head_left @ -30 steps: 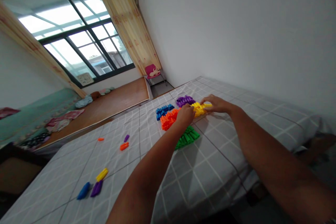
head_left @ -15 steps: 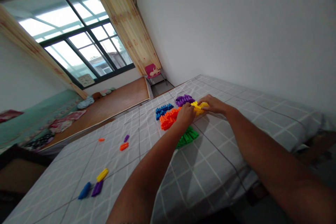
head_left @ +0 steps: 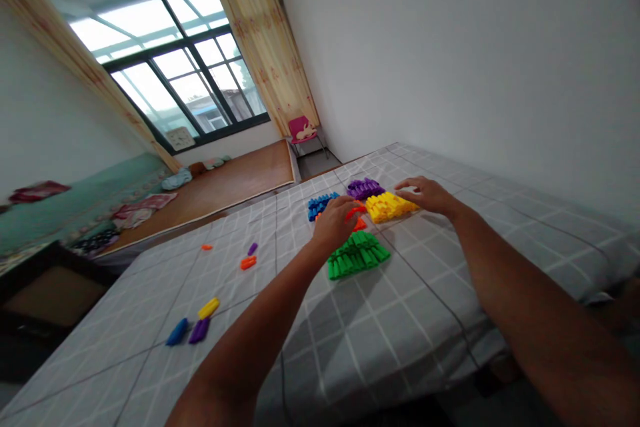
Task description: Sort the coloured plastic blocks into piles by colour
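Observation:
My left hand [head_left: 336, 223] is over the orange pieces [head_left: 359, 221], its fingers curved and apart, covering much of that group. My right hand [head_left: 426, 195] stands open at the right end of the yellow pieces [head_left: 387, 207], thumb and fingers spread. These small, elongated pieces lie side by side in groups sorted by colour; their exact kind is too small to make out. The green pieces [head_left: 359, 255] are nearest me, below my left hand. Behind lie the purple pieces [head_left: 365, 188] and, farther left, the blue pieces [head_left: 321, 205].
Loose on the checked grey bed cover [head_left: 380, 320] are a blue piece [head_left: 177, 332], a purple one [head_left: 199, 330], a yellow one [head_left: 209, 308] and a few orange and purple ones farther off. A white wall [head_left: 475, 67] borders the right side; a pink chair [head_left: 301, 128] stands beyond.
My left hand has moved left from the yellow group to the orange pieces. My right hand has come off the yellow pieces and opened. The green and yellow groups show more fully.

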